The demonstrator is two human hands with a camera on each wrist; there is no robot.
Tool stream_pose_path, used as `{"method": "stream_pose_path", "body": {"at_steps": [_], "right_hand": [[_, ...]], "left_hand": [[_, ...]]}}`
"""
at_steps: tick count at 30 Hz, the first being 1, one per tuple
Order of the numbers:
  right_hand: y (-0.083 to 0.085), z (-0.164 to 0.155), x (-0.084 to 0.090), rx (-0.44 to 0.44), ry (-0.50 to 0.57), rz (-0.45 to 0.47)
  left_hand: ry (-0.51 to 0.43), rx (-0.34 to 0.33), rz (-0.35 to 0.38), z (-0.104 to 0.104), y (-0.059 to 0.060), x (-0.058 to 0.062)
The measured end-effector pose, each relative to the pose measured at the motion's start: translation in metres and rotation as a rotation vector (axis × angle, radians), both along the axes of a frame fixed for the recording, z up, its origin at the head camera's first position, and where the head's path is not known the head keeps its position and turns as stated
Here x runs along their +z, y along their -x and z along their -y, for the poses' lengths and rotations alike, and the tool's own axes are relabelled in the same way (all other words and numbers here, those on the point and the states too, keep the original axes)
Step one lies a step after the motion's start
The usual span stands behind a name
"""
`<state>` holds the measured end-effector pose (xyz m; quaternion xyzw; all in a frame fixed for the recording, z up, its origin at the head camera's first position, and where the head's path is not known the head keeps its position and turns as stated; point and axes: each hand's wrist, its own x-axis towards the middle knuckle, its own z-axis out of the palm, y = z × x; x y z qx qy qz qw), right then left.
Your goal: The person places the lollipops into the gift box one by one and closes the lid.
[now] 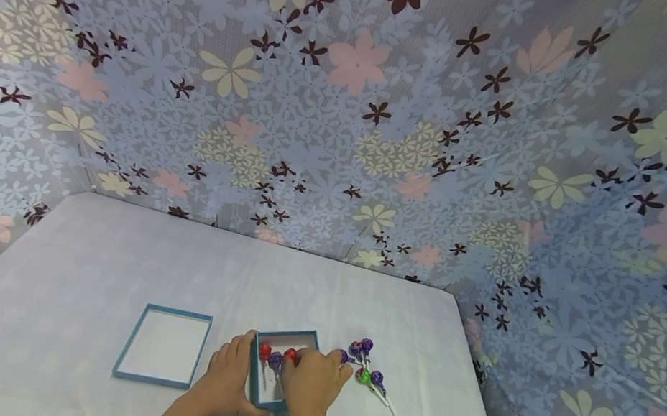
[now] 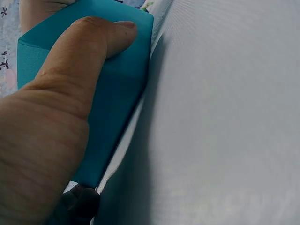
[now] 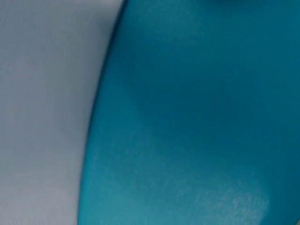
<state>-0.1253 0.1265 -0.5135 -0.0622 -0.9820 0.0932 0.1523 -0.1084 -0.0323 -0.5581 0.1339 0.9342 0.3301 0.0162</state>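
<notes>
A small teal box (image 1: 285,336) sits on the white cloth near the front edge. Inside lie a red lollipop (image 1: 264,351) and a purple one (image 1: 275,359). My left hand (image 1: 228,375) holds the box's left side; in the left wrist view its thumb (image 2: 84,51) presses on the teal wall (image 2: 122,98). My right hand (image 1: 312,378) hovers over the box's right half, fingers curled, pinching another red lollipop (image 1: 290,354) at its tips. The right wrist view shows only the teal box wall (image 3: 197,117) close up, beside the cloth (image 3: 47,93).
The box's teal lid (image 1: 129,339) lies open side up to the left. Several loose lollipops (image 1: 369,375), purple and green, lie right of the box. A floral curtain (image 1: 349,109) surrounds the white table (image 1: 104,252) at the back and sides.
</notes>
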Motion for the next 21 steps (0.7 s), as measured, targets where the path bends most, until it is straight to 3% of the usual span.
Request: {"method": "stream_pose_path", "body": {"at_steps": [10,21], "right_hand": [[-0.0015,0.0002,0.0005,0.011,0.038,0.022],[-0.0043,-0.0033,0.0067,0.047,0.097,-0.061]], "left_hand": [[-0.002,0.002,0.02,0.001,0.0,0.0008],[-0.011,0.005,0.0,0.0006,0.0009,0.001]]}}
